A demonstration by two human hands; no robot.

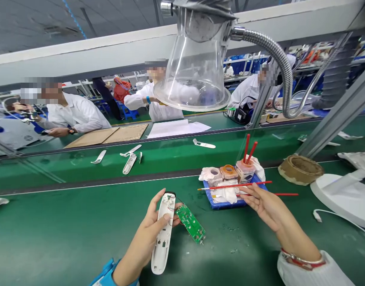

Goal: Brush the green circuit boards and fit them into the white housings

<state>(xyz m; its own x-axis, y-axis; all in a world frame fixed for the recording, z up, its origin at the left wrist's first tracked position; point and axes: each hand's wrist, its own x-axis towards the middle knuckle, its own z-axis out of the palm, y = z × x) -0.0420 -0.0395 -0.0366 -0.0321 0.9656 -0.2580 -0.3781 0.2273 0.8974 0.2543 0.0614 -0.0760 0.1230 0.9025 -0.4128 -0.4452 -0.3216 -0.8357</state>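
Two hands over the bench (66, 238): left hand (143, 246) wraps a white plastic housing (163, 254) wired to a green circuit board (190, 223); right hand (264, 206), beside a blue tray (221, 205), grip indeterminate.

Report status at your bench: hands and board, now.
Left hand gripping white plastic housing. Green circuit board wired to it. Right hand open at blue tray rim, beside long red stick.
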